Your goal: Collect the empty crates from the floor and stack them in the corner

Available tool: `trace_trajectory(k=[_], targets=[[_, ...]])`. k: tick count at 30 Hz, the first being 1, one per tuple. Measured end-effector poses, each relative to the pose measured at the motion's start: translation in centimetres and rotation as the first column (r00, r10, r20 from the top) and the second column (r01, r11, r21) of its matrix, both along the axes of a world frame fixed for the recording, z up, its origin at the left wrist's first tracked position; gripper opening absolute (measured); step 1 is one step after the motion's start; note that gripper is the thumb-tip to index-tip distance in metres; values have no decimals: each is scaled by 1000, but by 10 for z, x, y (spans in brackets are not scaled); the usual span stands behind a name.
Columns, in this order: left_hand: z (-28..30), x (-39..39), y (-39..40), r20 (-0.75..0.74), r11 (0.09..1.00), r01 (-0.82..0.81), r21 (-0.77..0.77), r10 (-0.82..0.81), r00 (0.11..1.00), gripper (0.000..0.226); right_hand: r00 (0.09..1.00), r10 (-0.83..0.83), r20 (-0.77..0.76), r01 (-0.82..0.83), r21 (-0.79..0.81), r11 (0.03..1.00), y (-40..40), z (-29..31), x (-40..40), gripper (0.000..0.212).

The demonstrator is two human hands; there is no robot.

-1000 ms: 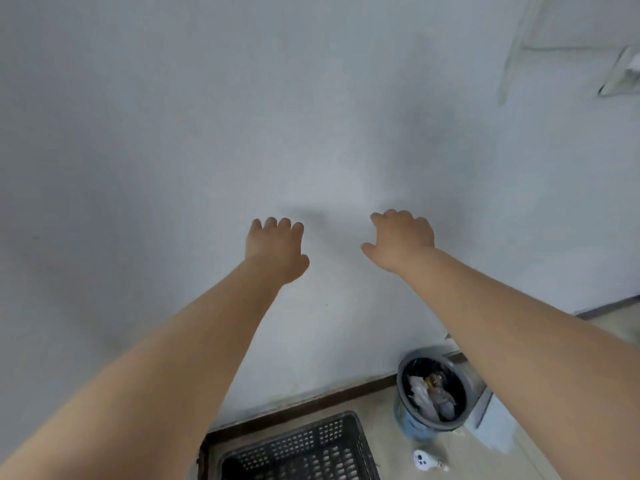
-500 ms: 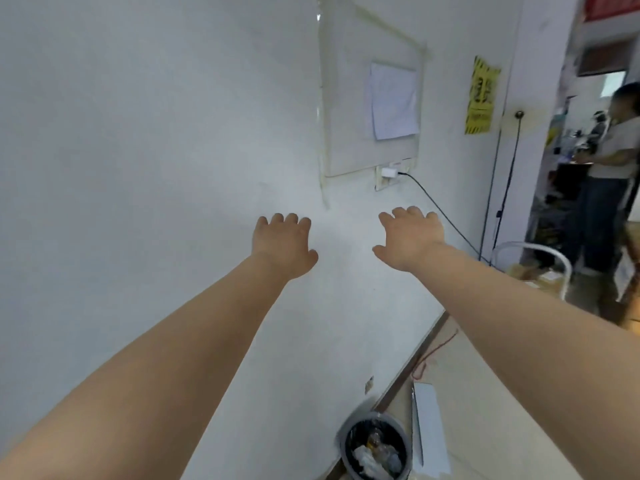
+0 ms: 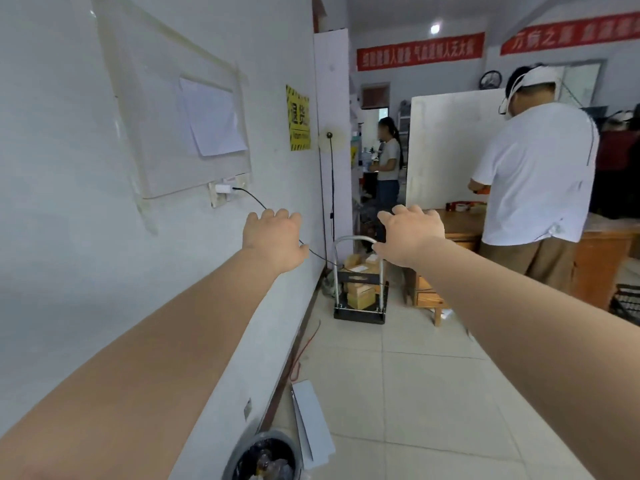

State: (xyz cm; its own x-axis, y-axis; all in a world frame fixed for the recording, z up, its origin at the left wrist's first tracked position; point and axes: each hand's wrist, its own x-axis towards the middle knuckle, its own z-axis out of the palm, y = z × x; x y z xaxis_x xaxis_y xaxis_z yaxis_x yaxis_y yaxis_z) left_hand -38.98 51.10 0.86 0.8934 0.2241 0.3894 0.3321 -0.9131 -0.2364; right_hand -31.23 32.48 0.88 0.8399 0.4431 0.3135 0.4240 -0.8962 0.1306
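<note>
Both my arms reach forward at chest height. My left hand is empty with its fingers loosely curled, back toward me. My right hand is also empty, fingers apart and bent downward. A dark slatted crate shows partly at the right edge, on the floor beside the wooden desk. No other crate is in view.
A white wall runs along my left. A grey waste bin and a white board lie at its foot. A hand trolley with cardboard boxes stands ahead. A person in a white shirt stands at a wooden desk.
My view has swung right, from the blank wall and a black crate at its foot to the room along the wall. Both hands stayed raised and empty.
</note>
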Motion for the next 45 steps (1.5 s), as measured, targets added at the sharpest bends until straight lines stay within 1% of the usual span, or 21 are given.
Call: trace_trajectory(k=[5, 8, 12, 18, 22, 25, 30, 36, 43, 45], targets=[[3, 58, -61, -34, 989, 149, -5, -149, 988, 50, 990, -137, -8, 138, 25, 990, -68, -3, 30, 57], [2, 95, -100, -51, 971, 238, 0, -238, 970, 51, 976, -218, -7, 218, 35, 975, -107, -4, 55, 58], [3, 149, -155, -74, 939, 343, 6, -342, 937, 55, 953, -302, -17, 303, 39, 952, -162, -5, 90, 54], [1, 236, -252, -59, 868, 496, 25, -494, 868, 54, 887, -462, -12, 462, 8, 887, -258, -6, 146, 46], [-5, 287, -319, -52, 805, 593, -2, -593, 804, 54, 826, -563, 5, 563, -2, 826, -320, -9, 177, 50], [-12, 321, -366, -64, 750, 661, -12, -660, 748, 51, 768, -641, -15, 640, -27, 768, -361, -13, 192, 56], [-23, 370, -440, -71, 632, 774, -38, -774, 629, 51, 648, -761, -34, 759, -53, 649, -423, -21, 209, 57], [-24, 439, -519, -81, 454, 891, -12, -889, 452, 51, 477, -878, -35, 878, -21, 478, -480, -25, 241, 51], [-21, 508, -604, -88, 240, 971, 2, -967, 239, 55, 240, -970, -33, 970, -20, 241, -532, -22, 270, 53], [-24, 522, -626, -100, 185, 983, 1, -978, 184, 55, 181, -982, -55, 983, -29, 183, -545, -25, 276, 54]])
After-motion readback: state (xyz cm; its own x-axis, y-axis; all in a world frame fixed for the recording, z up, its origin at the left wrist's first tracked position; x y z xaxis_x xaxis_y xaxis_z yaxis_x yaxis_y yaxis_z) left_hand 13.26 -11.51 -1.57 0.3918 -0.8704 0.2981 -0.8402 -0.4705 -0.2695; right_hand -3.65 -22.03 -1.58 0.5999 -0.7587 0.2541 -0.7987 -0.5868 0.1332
